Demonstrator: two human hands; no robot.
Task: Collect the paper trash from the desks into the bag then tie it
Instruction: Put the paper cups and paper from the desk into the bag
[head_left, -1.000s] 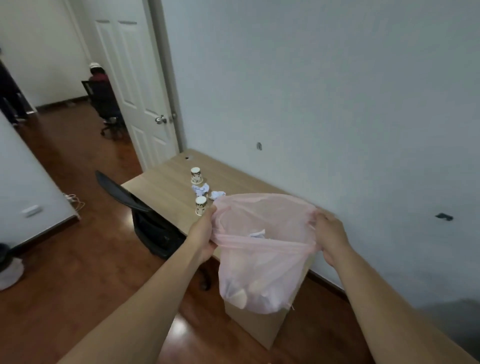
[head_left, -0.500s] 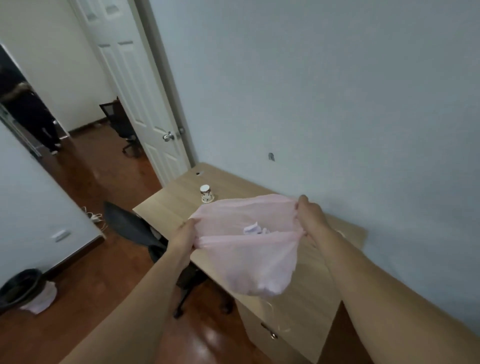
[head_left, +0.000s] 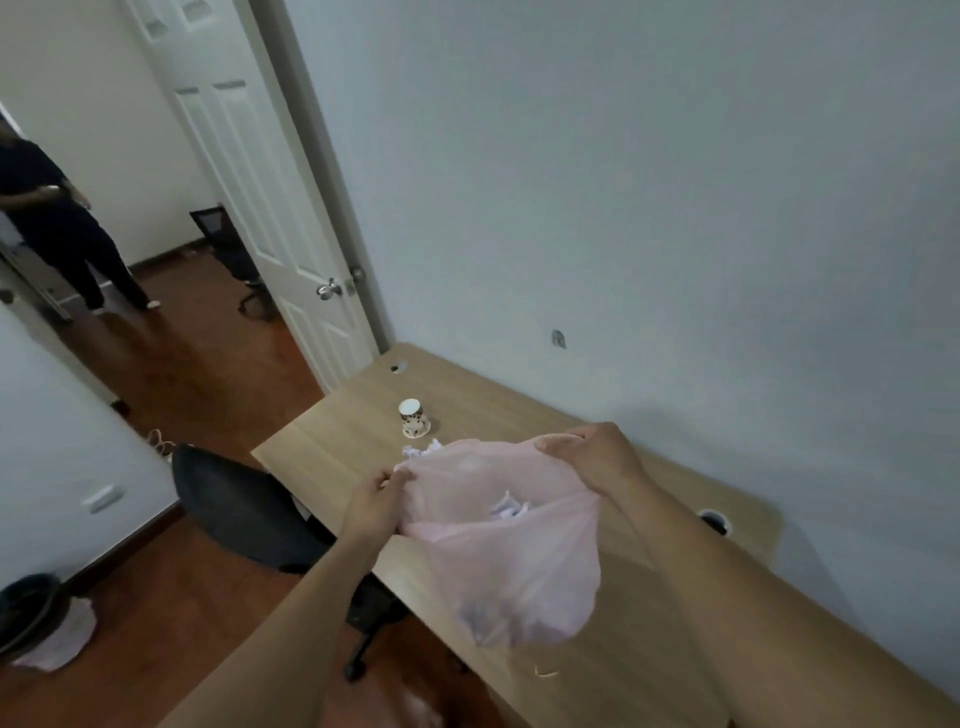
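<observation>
A thin pink plastic bag hangs over the wooden desk, its mouth stretched wide. My left hand pinches the left rim and my right hand grips the far right rim. White crumpled paper shows inside the bag. Just beyond the bag's rim lies another crumpled paper on the desk. A patterned paper cup stands upside down farther back on the desk.
A black office chair is tucked at the desk's left side. A white door stands open behind the desk. A person in dark clothes stands in the far room. A black bin sits on the floor at lower left.
The view has closed in on the desk and the bag now hangs over the tabletop. The second cup near the bag's left side is hidden behind it.
</observation>
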